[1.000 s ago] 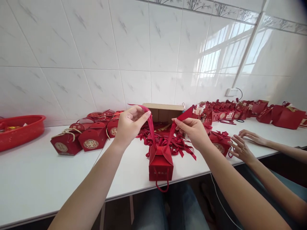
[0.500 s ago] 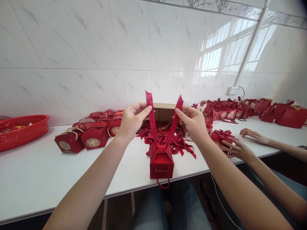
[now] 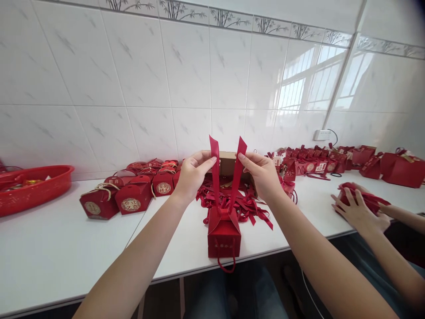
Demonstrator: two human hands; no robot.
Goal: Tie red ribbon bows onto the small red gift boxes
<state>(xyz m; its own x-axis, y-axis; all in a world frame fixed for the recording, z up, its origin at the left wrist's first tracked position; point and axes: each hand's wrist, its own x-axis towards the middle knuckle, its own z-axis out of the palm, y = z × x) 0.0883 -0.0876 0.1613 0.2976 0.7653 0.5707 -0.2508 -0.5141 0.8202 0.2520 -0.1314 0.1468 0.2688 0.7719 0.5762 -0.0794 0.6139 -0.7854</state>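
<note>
A small red gift box [image 3: 224,241] stands upright at the table's front edge, its cord handle hanging down over the edge. A red ribbon [image 3: 215,177] passes through the top of the box, and its two ends rise in a V. My left hand [image 3: 195,173] pinches the left end between thumb and fingers. The right end is pinched by my right hand [image 3: 259,173] at about the same height. Behind the box lies a heap of loose red ribbons [image 3: 247,206], in front of an open cardboard box [image 3: 229,164].
Several red boxes with gold labels [image 3: 136,199] stand to the left, beside a red plastic basin [image 3: 36,190]. Rows of red gift boxes [image 3: 310,166] line the wall at right. A co-worker's hands [image 3: 360,208] hold a red box on the right.
My hands have come slightly closer together, with the ribbon ends now more upright. The co-worker's hands have moved right with a red box. The camera view has tilted up a little.
</note>
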